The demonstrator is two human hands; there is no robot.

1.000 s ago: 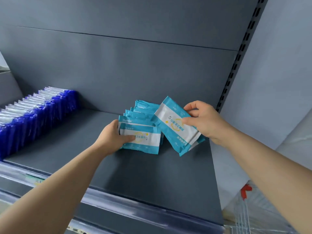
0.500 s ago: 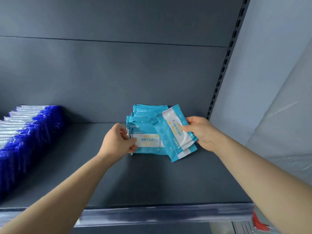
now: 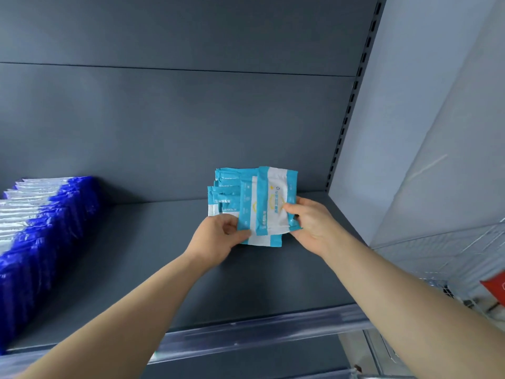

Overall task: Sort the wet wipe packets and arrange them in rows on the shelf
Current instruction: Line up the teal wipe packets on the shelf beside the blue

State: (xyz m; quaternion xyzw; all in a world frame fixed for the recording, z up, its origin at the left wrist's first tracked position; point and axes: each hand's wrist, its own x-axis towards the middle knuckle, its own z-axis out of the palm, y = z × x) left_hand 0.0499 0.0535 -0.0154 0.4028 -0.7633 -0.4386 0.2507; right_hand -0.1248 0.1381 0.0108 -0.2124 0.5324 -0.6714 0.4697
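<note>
Teal packets, upright, pinched by right hand; left hand grips the row's front packet. Step: adding to the row on shelf. Next: square edges, release.

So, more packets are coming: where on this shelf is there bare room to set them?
Bare shelf lies between the blue packet row and the teal packets, and before them up to the front rail. Crowded near the right wall, where left hand and right hand grip them.
</note>
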